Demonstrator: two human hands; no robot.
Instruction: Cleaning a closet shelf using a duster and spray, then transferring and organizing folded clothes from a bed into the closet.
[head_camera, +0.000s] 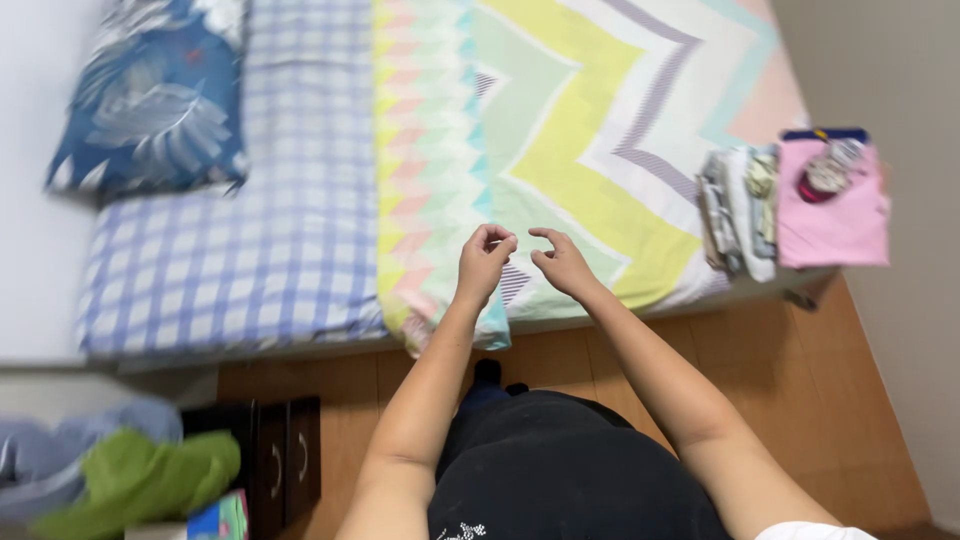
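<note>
Lying flat across the bed (60, 250), the pastel zigzag sheet (560, 130) runs its long axis away from the person, its near edge draped over the bed's side, likely for smoothing. Just above that edge the left hand (486, 255) and right hand (560, 262) hover close together, fingers curled, gripping nothing visible. A checked sheet (290, 200) adjoins it; folded clothes (790, 205) are stacked at the corner.

I am seeing the zigzag blanket (590, 130) lying spread flat over the right part of the bed, in pastel yellow, green, pink and grey stripes. Its near edge is hanging slightly over the bed side, under my hands.
</note>
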